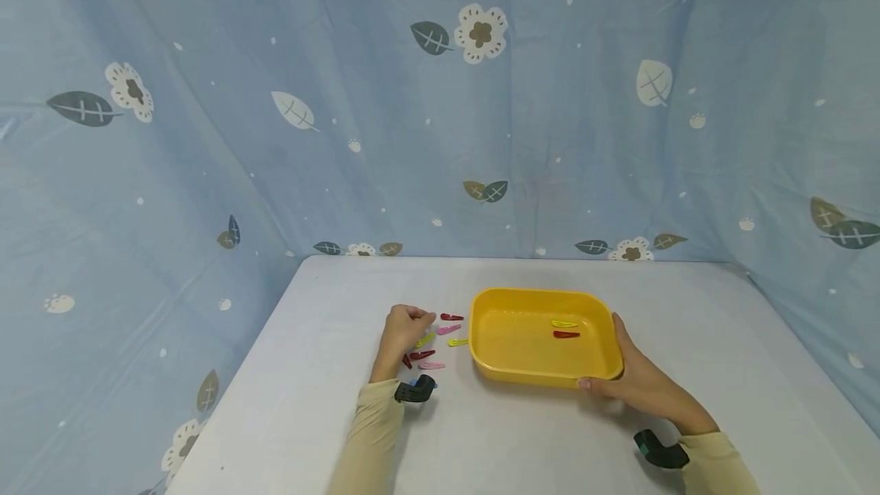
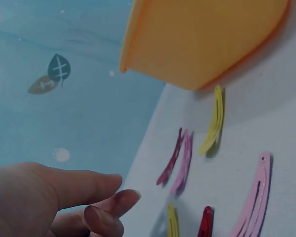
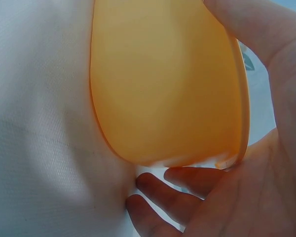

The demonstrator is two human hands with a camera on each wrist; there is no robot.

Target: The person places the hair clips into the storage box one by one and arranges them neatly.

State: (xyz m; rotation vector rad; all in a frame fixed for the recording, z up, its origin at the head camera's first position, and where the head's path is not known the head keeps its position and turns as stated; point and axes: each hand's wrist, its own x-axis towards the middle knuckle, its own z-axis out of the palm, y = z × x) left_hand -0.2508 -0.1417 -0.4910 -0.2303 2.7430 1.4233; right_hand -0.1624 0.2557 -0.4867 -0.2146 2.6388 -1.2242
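Note:
A yellow plastic tray stands on the table, with a yellow hair clip and a red hair clip lying in it. My right hand grips its near right corner, thumb along the front wall and fingers round the right side. Left of the tray, my left hand hovers over loose snap hair clips, its fingers loosely bent and nothing visible between them. Around it lie a dark red clip, pink clips and yellow clips. Part of the group is hidden beneath the left hand.
The white-covered table reaches back to a blue curtain printed with leaves and flowers, which also hangs along both sides. Each wrist wears a black camera mount.

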